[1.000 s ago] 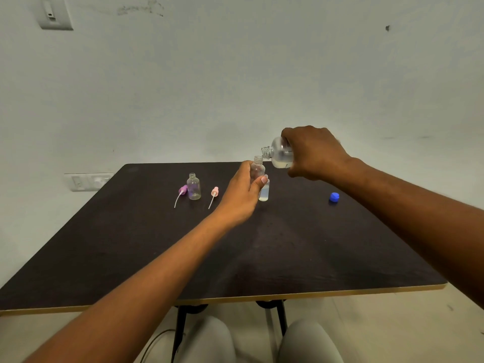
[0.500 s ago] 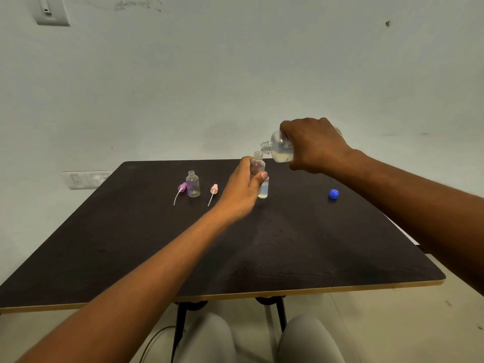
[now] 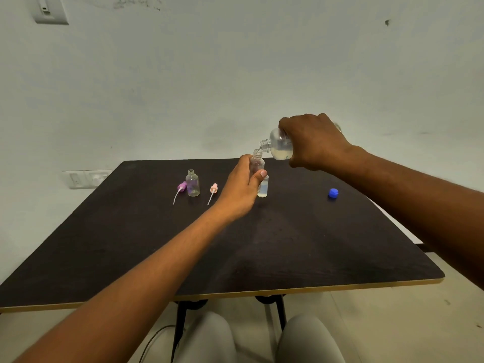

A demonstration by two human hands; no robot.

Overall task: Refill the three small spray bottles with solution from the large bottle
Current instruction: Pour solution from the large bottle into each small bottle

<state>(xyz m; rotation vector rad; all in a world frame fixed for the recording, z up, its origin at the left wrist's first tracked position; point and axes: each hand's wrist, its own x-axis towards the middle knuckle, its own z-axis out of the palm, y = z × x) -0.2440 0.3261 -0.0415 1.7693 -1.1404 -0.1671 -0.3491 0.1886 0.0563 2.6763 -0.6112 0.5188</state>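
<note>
While your right hand wraps its fingers around the large bottle just right of the frame's centre, you hold that bottle tipped with its open neck pointing down and left, a pale, cloudy liquid pooled along its lower side. Its mouth sits directly above, almost touching, the open neck of a small clear bottle. Your left hand grips that small bottle between thumb and fingers, held upright and raised above the table. Whether liquid is running between the two necks is too fine to tell.

Just below and behind your left thumb, a second small bottle stands on the dark tabletop, partly hidden by your hand, with pale liquid in its lower part. Further left, a third small bottle stands upright and uncapped, apparently nearly empty. Beside it on its left lies a purple spray top with its thin tube trailing toward you, and a pink spray top lies between that bottle and your left hand. At the right of the table, well apart from the bottles, sits a blue cap.
</note>
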